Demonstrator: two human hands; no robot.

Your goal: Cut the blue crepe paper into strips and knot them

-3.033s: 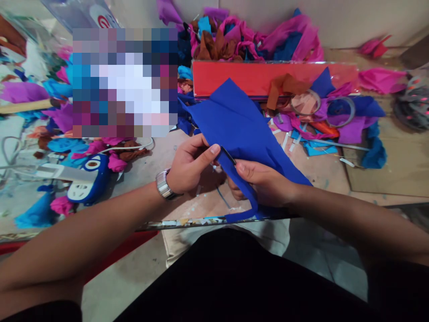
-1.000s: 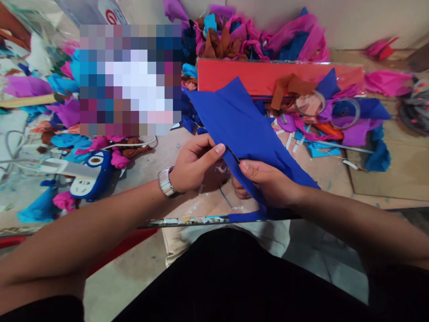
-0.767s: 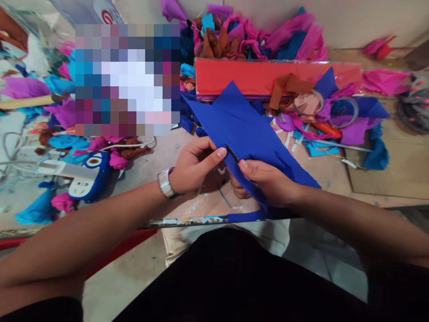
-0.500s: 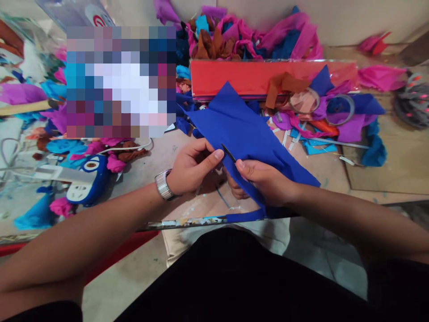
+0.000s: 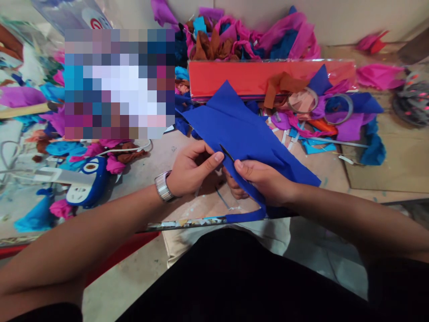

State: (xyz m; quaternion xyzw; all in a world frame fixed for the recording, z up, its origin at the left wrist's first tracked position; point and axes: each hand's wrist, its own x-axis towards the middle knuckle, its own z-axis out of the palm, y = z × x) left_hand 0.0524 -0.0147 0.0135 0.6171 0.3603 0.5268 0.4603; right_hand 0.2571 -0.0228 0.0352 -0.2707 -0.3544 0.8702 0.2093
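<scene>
1. A pale worktable (image 5: 150, 174) lies below.
2. The left hand (image 5: 192, 167) pinches the left edge of the blue sheet (image 5: 243, 129), which is mid-scene over the worktable.
3. The right hand (image 5: 266, 179) is closed around a dark-bladed tool (image 5: 227, 153), its handle hidden.
4. The step looks like cutting a narrow strip (image 5: 243, 218); the next snip calls for a taut edge.
5. Farther off lies a red pack (image 5: 231, 78), with piled scraps (image 5: 231, 33) behind.

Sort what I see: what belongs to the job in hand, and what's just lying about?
In use:
- blue sheet, edge at the left fingers
- black blade, at the right fingers

Apparently just lying about:
- red pack
- tape rolls
- coloured scraps
- power socket
- cardboard
</scene>
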